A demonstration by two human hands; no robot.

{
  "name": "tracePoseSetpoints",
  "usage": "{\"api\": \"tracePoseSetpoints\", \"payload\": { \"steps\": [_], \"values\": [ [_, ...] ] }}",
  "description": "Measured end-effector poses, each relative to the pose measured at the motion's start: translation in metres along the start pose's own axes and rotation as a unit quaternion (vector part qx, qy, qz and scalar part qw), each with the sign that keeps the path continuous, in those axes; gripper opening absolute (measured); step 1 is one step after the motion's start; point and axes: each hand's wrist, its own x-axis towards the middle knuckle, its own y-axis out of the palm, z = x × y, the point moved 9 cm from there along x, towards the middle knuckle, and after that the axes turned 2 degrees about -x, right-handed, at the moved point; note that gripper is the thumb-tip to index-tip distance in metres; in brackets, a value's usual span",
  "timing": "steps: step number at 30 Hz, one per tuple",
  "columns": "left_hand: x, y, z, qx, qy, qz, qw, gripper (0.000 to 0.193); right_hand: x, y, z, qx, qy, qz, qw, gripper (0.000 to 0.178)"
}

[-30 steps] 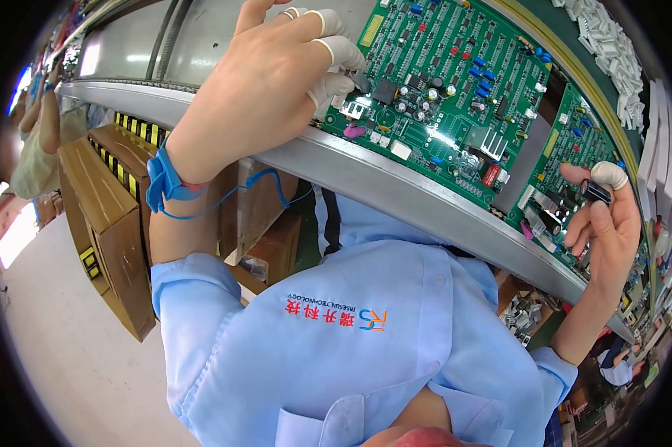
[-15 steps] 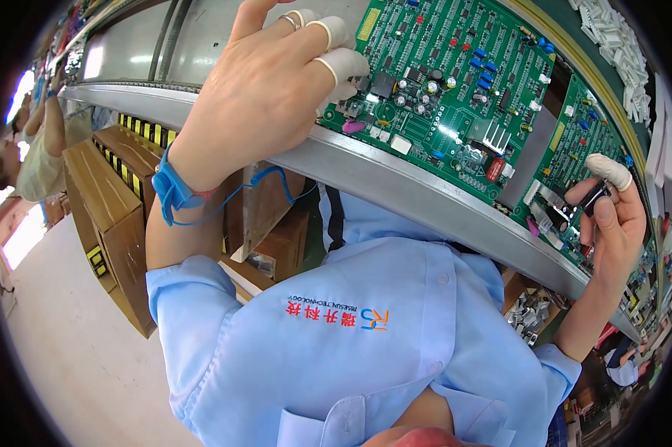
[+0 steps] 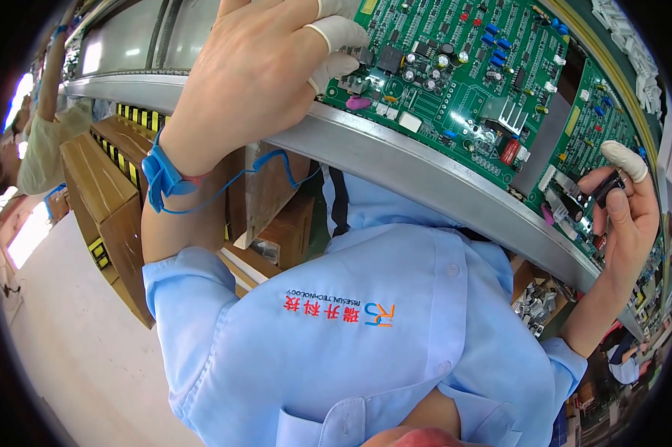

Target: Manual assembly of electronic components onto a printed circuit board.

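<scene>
My left hand (image 3: 265, 74), with white finger cots on several fingers and a blue wrist strap (image 3: 164, 179), reaches over the left edge of a green circuit board (image 3: 440, 112). Its fingers are bent and close together by a small greyish part at the board's edge; what they grip is hidden. My right hand (image 3: 625, 205) pinches a small black component (image 3: 610, 188) between thumb and fingers, one of them in a white cot. It is held above a second green board (image 3: 600, 127), near a metal heatsink and a pink part.
A metal rail (image 3: 410, 160) runs along the near side of the boards. Cardboard boxes (image 3: 105, 208) stand below at the left. White parts (image 3: 630, 45) lie in a pile beyond the yellow edge at far right. Another person's arm (image 3: 51, 74) shows at far left.
The view has shifted slightly. My left hand has gone a little upward in the picture, its fingers still at the board's edge. The right hand keeps its hold on the black component.
</scene>
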Motion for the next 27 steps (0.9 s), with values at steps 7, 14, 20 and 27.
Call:
{"api": "tracePoseSetpoints", "payload": {
  "steps": [7, 14, 20, 27],
  "values": [
    [0.004, 0.000, -0.009, 0.030, 0.058, -0.029, 0.997, 0.017, -0.001, 0.001, 0.001, -0.013, 0.001, 0.001, 1.000, 0.041],
    [0.015, 0.005, -0.015, 0.097, 0.050, -0.010, 0.994, 0.013, -0.002, 0.003, 0.001, -0.010, -0.008, 0.010, 1.000, 0.042],
    [0.057, 0.021, -0.029, 0.206, -0.047, 0.249, 0.945, 0.007, -0.004, 0.002, -0.004, 0.002, 0.001, 0.006, 1.000, 0.043],
    [0.049, 0.041, -0.021, 0.234, -0.084, 0.476, 0.843, 0.008, -0.007, 0.001, -0.005, 0.003, -0.001, -0.007, 1.000, 0.041]
  ]
}}
